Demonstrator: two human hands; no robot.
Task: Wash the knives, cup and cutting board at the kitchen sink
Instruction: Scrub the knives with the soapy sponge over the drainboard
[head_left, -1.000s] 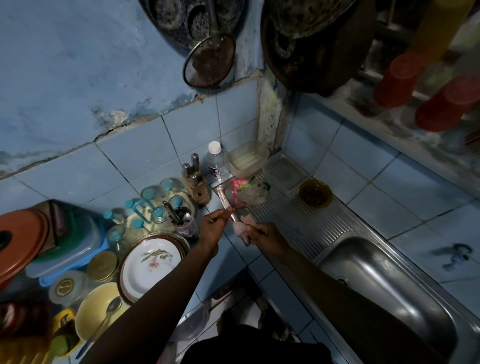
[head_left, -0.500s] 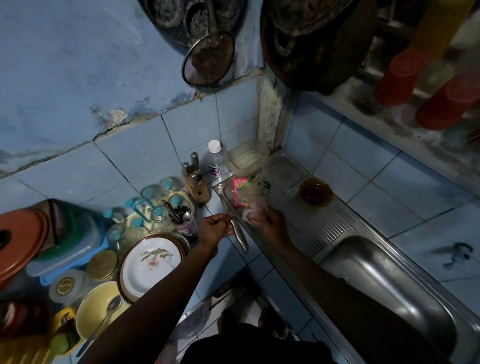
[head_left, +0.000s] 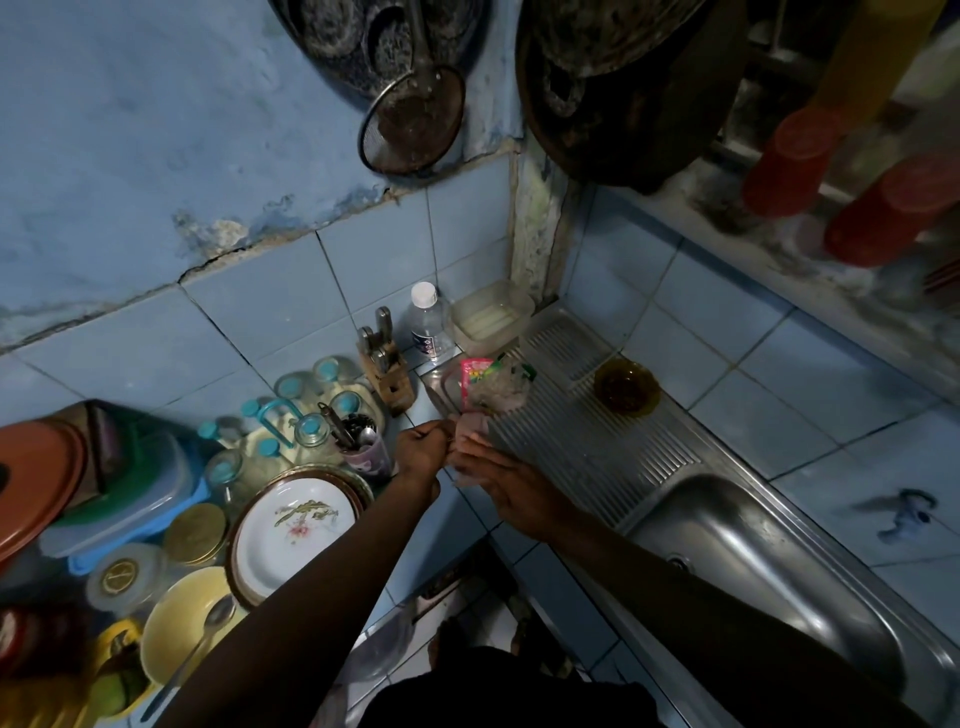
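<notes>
Knife (head_left: 440, 402) lies over the steel drainboard's (head_left: 597, 447) left edge, in a blue-tiled corner, its handle gripped by the left hand (head_left: 422, 451). Right hand (head_left: 511, 491), flatter-fingered than before, has returned from the soap tub (head_left: 491, 387) pressing a pink sponge (head_left: 470, 427).

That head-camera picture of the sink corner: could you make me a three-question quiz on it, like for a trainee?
1. True or false: the knife block stands inside the sink basin.
2. What lies in the yellow bowl? A) a spoon B) a sponge C) a lemon
3. Fill in: the brown glass bowl sits on the ribbed ____.

Key:
1. False; it stands on the tiled counter by the wall.
2. A, the spoon.
3. Drainboard.
</notes>
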